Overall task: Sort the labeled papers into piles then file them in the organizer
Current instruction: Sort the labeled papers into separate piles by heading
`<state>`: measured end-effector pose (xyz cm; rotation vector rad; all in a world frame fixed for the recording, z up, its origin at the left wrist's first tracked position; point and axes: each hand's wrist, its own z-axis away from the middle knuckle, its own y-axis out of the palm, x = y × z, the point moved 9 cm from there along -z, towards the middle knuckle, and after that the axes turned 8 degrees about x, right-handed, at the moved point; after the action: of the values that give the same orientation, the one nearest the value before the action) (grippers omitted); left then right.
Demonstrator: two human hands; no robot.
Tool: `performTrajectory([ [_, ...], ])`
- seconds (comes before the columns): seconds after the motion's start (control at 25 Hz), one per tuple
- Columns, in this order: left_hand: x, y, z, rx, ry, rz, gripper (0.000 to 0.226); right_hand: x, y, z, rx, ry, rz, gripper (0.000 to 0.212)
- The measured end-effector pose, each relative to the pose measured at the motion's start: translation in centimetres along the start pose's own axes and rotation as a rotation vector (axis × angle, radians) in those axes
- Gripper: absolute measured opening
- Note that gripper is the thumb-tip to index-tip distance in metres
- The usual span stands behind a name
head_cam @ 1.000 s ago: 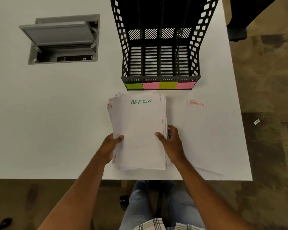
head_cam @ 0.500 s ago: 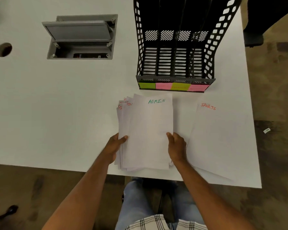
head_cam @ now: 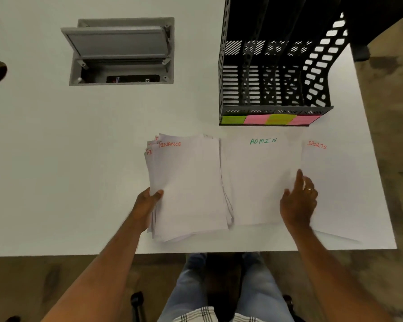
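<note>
— Starting with the biggest thing, what is on the white table [head_cam: 56, 159]?

— A black mesh organizer [head_cam: 275, 73] stands at the far right, upright, with four slots. Along its front lip runs a strip of sticky labels [head_cam: 270, 119], green, pink, yellow-green, pink. Left of it a grey hatch [head_cam: 121, 52] is sunk into the tabletop with its lid raised.

— And the papers?

— Three groups lie side by side just in front of the organizer. At the left is a loose stack [head_cam: 189, 187], fanned at its upper left corner, with FINANCE in red on the top sheet. Beside it lies the ADMIN sheet [head_cam: 258, 180], lettered in green, flat on the table, its left edge touching or slightly under the stack. To the right is the SPORTS sheet [head_cam: 340, 189], lettered in red, reaching the near table edge.

— How are the hands set?

— The left hand [head_cam: 147, 203] clasps the stack's left edge, thumb on top, fingers hidden beneath. The right hand [head_cam: 298, 201] is spread wide, gripping nothing, fingertips resting on the ADMIN sheet's right edge where it meets the SPORTS sheet. A ring [head_cam: 309, 188] shows on one finger.
</note>
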<state>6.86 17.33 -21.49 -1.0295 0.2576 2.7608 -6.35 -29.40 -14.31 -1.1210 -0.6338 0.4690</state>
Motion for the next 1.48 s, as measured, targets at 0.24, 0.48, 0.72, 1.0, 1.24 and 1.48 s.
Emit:
performTrajectory([
  [0.24,0.2,-1.9,-0.6,0.04,0.015,-0.003,0.019,-1.1,4.8,2.0,0.248,0.036,0.245,0.074],
  [0.48,-0.1,-1.7,-0.7,0.071,0.007,0.025,0.019,-1.7,2.5,1.7,0.177,0.079,0.151,0.075],
  [0.72,-0.5,-0.8,0.2,0.141,-0.014,0.099,0.023,10.7,2.1,4.6,0.111,-0.221,-0.465,0.049],
  [1.0,-1.5,-0.8,0.8,0.154,-0.049,0.133,0.029,18.1,8.8,7.7,0.498,-0.014,-0.733,0.049],
  [1.24,-1.1,-2.5,1.0,0.144,-0.048,0.106,0.033,18.8,7.6,9.1,0.292,-0.06,-0.689,0.026],
  [1.48,-0.6,-6.3,-0.1,-0.028,0.026,0.146,0.029,19.2,7.8,9.5,0.296,-0.134,-0.634,0.026],
])
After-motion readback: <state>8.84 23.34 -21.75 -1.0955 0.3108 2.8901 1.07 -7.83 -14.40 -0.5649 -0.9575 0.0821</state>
